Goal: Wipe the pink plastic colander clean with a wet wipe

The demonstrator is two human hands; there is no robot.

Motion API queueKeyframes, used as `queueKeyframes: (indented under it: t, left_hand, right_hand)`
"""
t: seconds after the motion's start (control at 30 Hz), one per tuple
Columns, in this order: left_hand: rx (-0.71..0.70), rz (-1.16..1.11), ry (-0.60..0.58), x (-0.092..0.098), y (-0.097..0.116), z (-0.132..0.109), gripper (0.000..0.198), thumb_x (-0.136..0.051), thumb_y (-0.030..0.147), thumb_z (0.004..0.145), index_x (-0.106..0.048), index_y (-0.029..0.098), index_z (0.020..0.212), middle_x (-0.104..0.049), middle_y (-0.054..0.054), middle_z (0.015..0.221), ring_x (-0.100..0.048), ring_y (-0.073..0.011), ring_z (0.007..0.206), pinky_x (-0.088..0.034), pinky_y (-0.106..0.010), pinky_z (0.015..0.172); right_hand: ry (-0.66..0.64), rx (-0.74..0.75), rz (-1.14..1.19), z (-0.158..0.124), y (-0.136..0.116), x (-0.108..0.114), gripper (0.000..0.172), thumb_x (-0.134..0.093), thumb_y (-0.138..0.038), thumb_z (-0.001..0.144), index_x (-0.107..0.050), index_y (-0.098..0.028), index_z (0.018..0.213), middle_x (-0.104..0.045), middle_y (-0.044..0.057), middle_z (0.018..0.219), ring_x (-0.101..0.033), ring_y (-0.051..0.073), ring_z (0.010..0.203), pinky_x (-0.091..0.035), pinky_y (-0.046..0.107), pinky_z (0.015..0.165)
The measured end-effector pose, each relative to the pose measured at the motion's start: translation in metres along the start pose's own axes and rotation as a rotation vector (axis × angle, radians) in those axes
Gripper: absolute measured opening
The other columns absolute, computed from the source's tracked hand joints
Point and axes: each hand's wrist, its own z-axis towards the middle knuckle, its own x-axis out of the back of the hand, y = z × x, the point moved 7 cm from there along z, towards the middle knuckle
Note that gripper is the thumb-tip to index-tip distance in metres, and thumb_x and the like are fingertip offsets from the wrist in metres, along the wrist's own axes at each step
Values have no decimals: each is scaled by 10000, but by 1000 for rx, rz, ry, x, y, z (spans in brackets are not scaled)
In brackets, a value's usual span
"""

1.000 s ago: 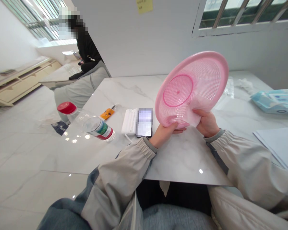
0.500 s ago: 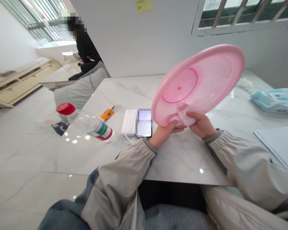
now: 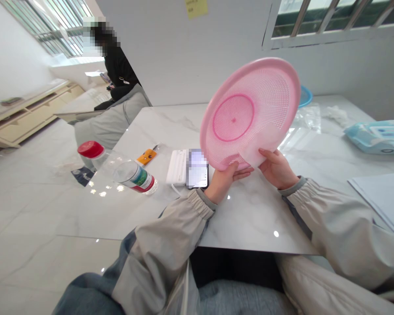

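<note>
A round pink perforated basket (image 3: 249,111) is held tilted above the white marble table (image 3: 249,214), its inside facing me. My left hand (image 3: 225,181) pinches its lower rim from the left, thumb on the inside. My right hand (image 3: 276,168) presses a white wipe (image 3: 254,154) against the lower inner wall of the basket, fingers closed on the wipe.
On the table lie a clear bottle with a red cap (image 3: 118,168), an orange packet (image 3: 146,155), a white power bank (image 3: 177,167) and a phone (image 3: 198,174). A blue wipes pack (image 3: 377,136), papers (image 3: 381,199), clear plastic (image 3: 302,124) and a blue bowl (image 3: 304,96) are right. A person (image 3: 116,70) sits behind.
The basket has swung left and turned more upright, uncovering the blue bowl behind it. The wipe has slid along the lower inner wall under my right hand.
</note>
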Motion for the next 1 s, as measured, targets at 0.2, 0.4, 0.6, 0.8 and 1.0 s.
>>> queueKeyframes:
  t: [0.2, 0.4, 0.6, 0.8, 1.0]
  left_hand:
    - [-52, 38, 95, 4, 6, 0, 424, -741, 331, 1000, -681, 95, 1347, -803, -226, 1325, -848, -325, 1095, -608, -573, 1154]
    - [-86, 127, 104, 4, 7, -1, 472, -779, 383, 995, -675, 108, 1364, -809, -211, 1308, -840, -323, 1125, -601, -562, 1166]
    - [-50, 111, 46, 2, 3, -2, 464, -753, 370, 1015, -657, 105, 1384, -799, -224, 1345, -845, -324, 1123, -599, -560, 1170]
    - [42, -9, 14, -3, 3, -5, 283, -621, 239, 1057, -712, 81, 1274, -833, -222, 1259, -854, -306, 1067, -637, -523, 1112]
    - [76, -19, 20, -5, 3, -7, 282, -572, 185, 1074, -717, 68, 1286, -847, -223, 1190, -859, -304, 1036, -618, -542, 1130]
  right_hand:
    - [99, 75, -153, 4, -1, 19, 346, -989, -456, 784, -796, -282, 1012, -835, -12, 1034, -806, 183, 922, -703, 297, 776]
    - [156, 72, -156, 8, 1, 28, 471, -1049, -590, 704, -800, -227, 871, -833, 31, 899, -815, 191, 812, -725, 306, 739]
    - [71, 108, -65, 12, 4, 23, 536, -1024, -677, 706, -800, -238, 918, -869, 49, 1000, -848, 222, 903, -747, 373, 898]
    - [95, 98, -62, 14, 8, 29, 470, -985, -644, 793, -794, -239, 936, -875, 58, 1027, -854, 223, 925, -741, 347, 854]
    - [123, 23, -51, 13, 10, 28, 469, -851, -695, 905, -796, -256, 1062, -874, 69, 1152, -849, 265, 1067, -738, 374, 853]
